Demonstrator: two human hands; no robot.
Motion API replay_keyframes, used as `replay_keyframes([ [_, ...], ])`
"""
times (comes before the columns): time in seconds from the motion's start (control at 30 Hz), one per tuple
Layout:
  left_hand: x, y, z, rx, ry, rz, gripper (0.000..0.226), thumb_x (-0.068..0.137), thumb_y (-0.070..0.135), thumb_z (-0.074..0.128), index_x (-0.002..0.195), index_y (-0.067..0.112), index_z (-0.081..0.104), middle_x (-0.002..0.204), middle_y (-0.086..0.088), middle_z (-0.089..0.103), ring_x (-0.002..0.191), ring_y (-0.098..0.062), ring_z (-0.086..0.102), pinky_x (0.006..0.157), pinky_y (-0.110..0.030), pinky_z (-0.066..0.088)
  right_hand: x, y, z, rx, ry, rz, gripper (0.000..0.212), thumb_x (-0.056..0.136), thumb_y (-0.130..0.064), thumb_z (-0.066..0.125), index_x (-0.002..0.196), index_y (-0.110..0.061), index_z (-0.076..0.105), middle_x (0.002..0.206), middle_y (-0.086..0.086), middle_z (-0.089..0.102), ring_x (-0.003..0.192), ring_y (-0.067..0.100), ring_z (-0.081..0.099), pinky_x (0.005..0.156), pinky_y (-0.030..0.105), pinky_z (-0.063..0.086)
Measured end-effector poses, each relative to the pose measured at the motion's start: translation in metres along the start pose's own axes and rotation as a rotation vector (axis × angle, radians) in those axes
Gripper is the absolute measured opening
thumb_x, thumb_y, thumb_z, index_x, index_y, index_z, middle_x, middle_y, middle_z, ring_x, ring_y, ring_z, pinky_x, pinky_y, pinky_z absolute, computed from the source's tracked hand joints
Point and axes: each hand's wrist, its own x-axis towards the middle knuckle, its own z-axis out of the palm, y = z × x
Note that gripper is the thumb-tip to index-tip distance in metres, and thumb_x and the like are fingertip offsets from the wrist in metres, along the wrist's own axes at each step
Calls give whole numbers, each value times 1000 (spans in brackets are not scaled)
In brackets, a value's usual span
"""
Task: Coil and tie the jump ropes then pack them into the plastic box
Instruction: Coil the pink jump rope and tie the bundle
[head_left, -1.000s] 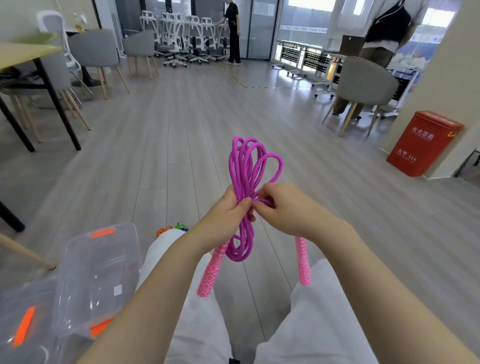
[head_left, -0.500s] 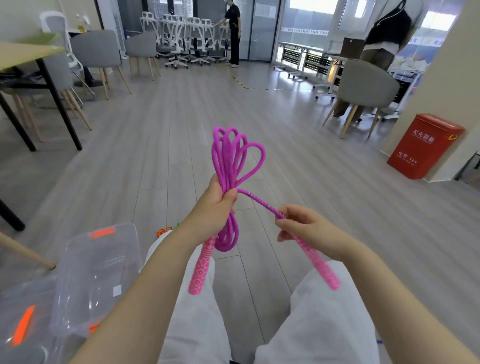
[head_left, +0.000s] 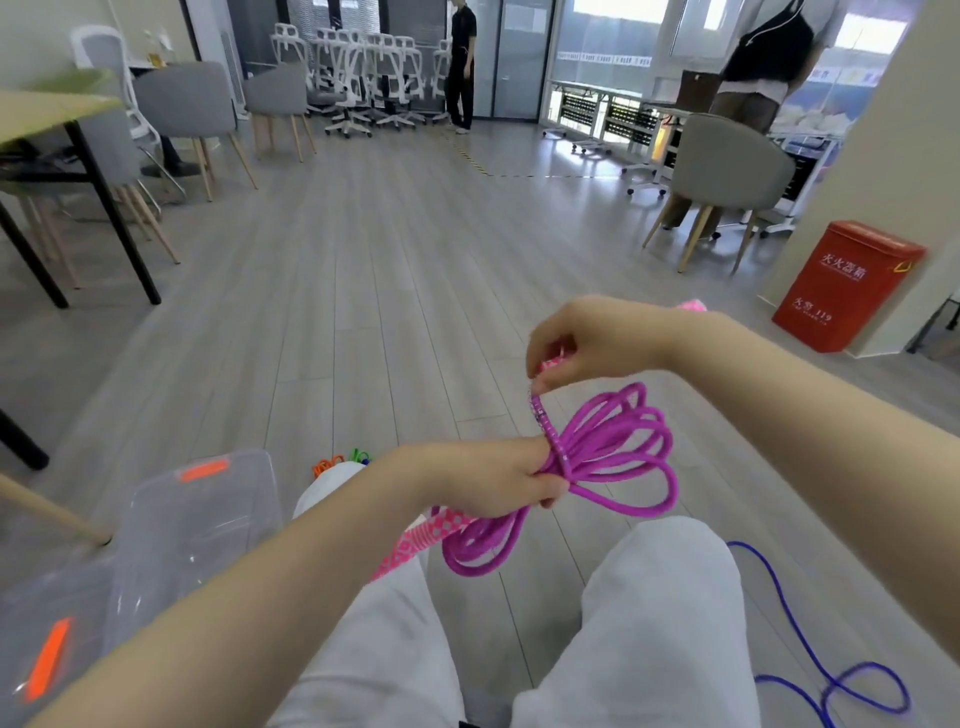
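My left hand (head_left: 493, 478) grips the middle of a coiled magenta jump rope (head_left: 618, 447), whose loops fan out to the right and hang below over my lap. One pink patterned handle (head_left: 415, 540) dangles under that hand. My right hand (head_left: 587, 343) pinches the rope's free end just above the coil, the strand running down across the bundle; the other pink handle (head_left: 693, 306) pokes out behind my right wrist. The clear plastic box (head_left: 197, 514) with orange latches sits on the floor at my left knee.
A blue rope (head_left: 831, 680) lies loose on the floor at the lower right. Orange and green rope ends (head_left: 340, 461) peek out beyond my left knee. The box's clear lid (head_left: 47, 654) lies at the lower left. A red bin (head_left: 847, 286) and chairs stand farther off.
The coil has swung from upright to lying sideways, loops pointing right. My right hand has risen from lower right to above the coil, carrying the free end over the bundle.
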Motion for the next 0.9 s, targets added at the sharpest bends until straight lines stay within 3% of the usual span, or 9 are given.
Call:
replay_keyframes([
  [0.1, -21, 6, -8, -362, -14, 160, 11, 103, 16, 41, 95, 14, 50, 83, -4, 48, 73, -14, 47, 76, -36, 47, -7, 40, 36, 578, 107, 98, 23, 81, -23, 77, 97, -9, 68, 75, -8, 71, 70, 6, 66, 65, 21, 53],
  [0.17, -30, 9, -13, -547, 8, 214, 18, 104, 10, 37, 118, 11, 49, 84, -4, 48, 73, -12, 47, 77, -33, 49, -10, 61, 76, 800, 99, 224, 39, 76, -22, 82, 106, -4, 63, 84, -2, 75, 87, 20, 72, 75, 34, 57],
  [0.2, -32, 10, -15, -569, 24, 212, 24, 104, 10, 37, 126, 6, 45, 84, -2, 49, 73, -12, 48, 76, -31, 50, -9, 60, 94, 881, 55, 195, 32, 82, -14, 76, 108, -2, 62, 86, 4, 74, 87, 27, 71, 75, 39, 57],
  [0.27, -34, 8, -22, -509, 52, 180, 22, 104, 11, 38, 121, 0, 47, 84, 0, 53, 73, -10, 52, 75, -27, 51, -13, 36, 119, 1010, 98, 146, 11, 94, 1, 56, 101, 0, 65, 81, 17, 68, 70, 30, 65, 64, 36, 53],
  [0.33, -37, 2, -30, -397, 60, 104, 14, 103, 15, 41, 103, 7, 52, 85, 2, 56, 74, -11, 55, 75, -28, 53, -22, 2, 129, 1111, 261, 204, 23, 98, 0, 50, 79, -5, 63, 64, 9, 57, 52, 18, 51, 49, 26, 43],
  [0.47, -35, -17, -33, -221, 90, -63, 17, 102, 24, 44, 92, 14, 54, 85, 3, 59, 73, -12, 57, 77, -33, 54, -28, -27, 147, 1127, 406, 298, 29, 100, -8, 47, 72, -8, 56, 54, 1, 51, 43, 12, 41, 42, 21, 34],
  [0.63, -22, -26, -22, -115, 281, -162, 19, 101, 29, 44, 90, 18, 54, 84, 2, 61, 71, -13, 56, 75, -36, 53, -19, -51, 158, 1157, 541, 486, 13, 99, -15, 46, 90, -13, 55, 55, 1, 50, 41, 13, 39, 39, 21, 31],
  [0.73, -15, -22, -15, -19, 384, -160, 13, 102, 25, 42, 94, 17, 49, 81, 6, 56, 68, -8, 52, 60, -19, 43, -18, -55, 153, 1097, 525, 532, 22, 100, -20, 43, 87, -9, 57, 59, 1, 51, 45, 14, 42, 43, 26, 33],
  [0.9, -4, -29, -1, 75, 564, -163, 14, 102, 25, 43, 109, 14, 47, 89, -1, 56, 81, -22, 55, 69, -34, 42, -22, -60, 144, 1178, 467, 559, 18, 102, -26, 43, 95, -12, 51, 69, 4, 53, 48, 13, 44, 44, 25, 36],
])
